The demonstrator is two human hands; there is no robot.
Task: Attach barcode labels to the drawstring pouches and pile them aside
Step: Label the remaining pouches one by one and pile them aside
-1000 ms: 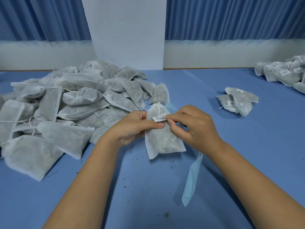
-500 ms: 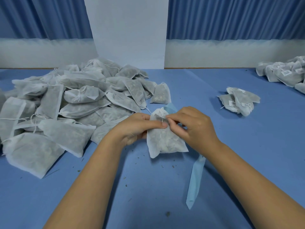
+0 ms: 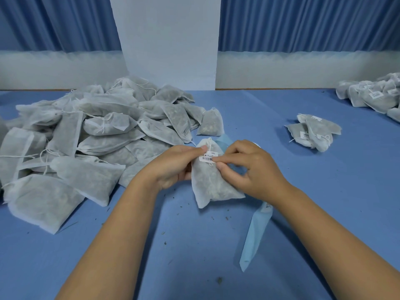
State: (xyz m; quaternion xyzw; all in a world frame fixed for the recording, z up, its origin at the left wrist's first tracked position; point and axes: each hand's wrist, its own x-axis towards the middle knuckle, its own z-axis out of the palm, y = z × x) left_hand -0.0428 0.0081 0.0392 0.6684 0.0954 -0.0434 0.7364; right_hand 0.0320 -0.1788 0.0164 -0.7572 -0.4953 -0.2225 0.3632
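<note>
On blue table (image 3: 194, 267), pouch heap (image 3: 97, 137) at L, curtains (image 3: 303, 22) behind.

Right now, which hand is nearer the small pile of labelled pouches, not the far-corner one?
Right. The right hand pinches the label on the held pouch, left of the small pile; the left hand grips that pouch's other side, farther from the pile.

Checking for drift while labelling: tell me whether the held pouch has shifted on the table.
No. The held pouch still lies just nearer than the lone pouch beside the big pile, same gap as a second ago.
</note>
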